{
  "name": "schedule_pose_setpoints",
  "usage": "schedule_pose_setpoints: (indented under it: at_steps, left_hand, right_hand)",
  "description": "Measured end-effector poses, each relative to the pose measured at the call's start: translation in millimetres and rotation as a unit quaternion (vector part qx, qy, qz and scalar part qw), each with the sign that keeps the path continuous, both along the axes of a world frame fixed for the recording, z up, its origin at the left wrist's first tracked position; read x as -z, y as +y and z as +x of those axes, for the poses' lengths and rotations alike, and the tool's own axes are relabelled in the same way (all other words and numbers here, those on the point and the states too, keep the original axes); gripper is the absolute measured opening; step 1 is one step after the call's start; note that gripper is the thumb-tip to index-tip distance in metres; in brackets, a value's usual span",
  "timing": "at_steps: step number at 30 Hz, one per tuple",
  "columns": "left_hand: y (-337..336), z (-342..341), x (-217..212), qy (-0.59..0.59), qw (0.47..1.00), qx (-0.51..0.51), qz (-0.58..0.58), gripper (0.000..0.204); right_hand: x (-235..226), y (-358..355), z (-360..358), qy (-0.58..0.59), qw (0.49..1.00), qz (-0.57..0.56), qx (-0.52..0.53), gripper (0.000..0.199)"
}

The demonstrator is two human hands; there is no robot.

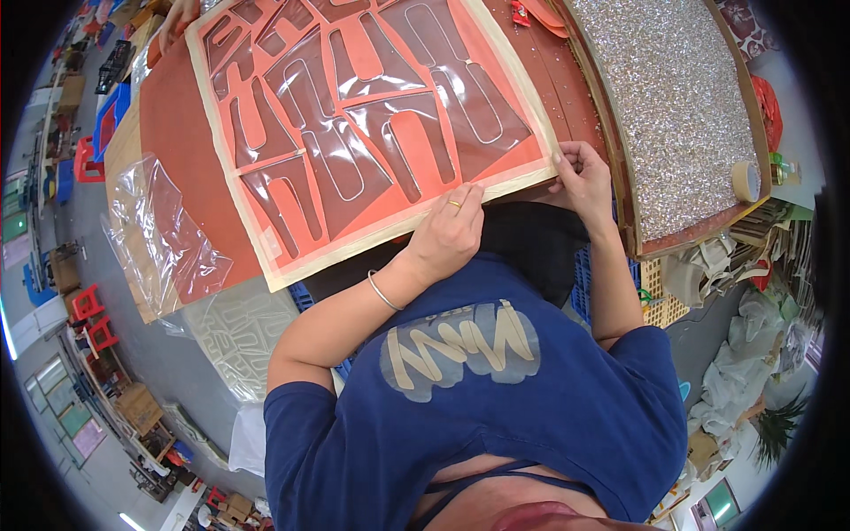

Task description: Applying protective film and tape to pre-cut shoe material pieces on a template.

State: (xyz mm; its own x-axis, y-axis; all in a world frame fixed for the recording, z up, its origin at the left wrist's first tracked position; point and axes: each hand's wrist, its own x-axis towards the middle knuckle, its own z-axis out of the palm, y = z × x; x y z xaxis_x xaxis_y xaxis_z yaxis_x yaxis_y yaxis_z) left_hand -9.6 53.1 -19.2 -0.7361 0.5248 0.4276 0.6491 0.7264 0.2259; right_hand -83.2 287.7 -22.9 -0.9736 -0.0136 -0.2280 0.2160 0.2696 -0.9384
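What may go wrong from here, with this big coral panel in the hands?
The left hand and right hand are on the near border of the coral panel; if one slips, that side might drop or crease.
The right hand is close to the glittery tray; a bump might disturb its contents.
The tape roll sits by that tray's far side and could perhaps get knocked off.

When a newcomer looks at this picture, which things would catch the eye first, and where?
Probably the glossy, cream-bordered coral-red sheet at top centre; the left hand touches its near edge and the right hand pinches its near right corner. Next, the sparkling silvery glitter layer at upper right, with a tape roll at its edge.
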Motion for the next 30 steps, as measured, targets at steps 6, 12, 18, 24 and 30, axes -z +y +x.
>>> schedule_pose_setpoints:
  at_steps: [6, 12, 18, 24, 30]
  left_hand:
    - [26, -13, -13, -0.002, 0.995, -0.037, -0.097, 0.053]
    - [47, -29, -9, -0.073, 0.990, 0.001, -0.118, 0.073]
    - [54, -36, -8, -0.121, 0.984, -0.004, -0.132, 0.073]
    - [51, -23, 3, -0.023, 0.993, -0.035, -0.110, 0.062]
    - [30, 7, -9, -0.071, 0.993, -0.004, -0.090, 0.056]
  right_hand:
    - [0, 0, -1, -0.002, 1.000, 0.016, 0.002, 0.018]
    - [-12, 0, -4, -0.013, 0.993, 0.106, -0.042, 0.027]
    - [-22, -6, 6, 0.209, 0.886, 0.386, -0.150, 0.050]
    - [-49, -16, -19, 0.279, 0.758, 0.536, -0.246, 0.026]
    - [-34, -85, -72, 0.415, 0.824, 0.281, -0.265, 0.020]
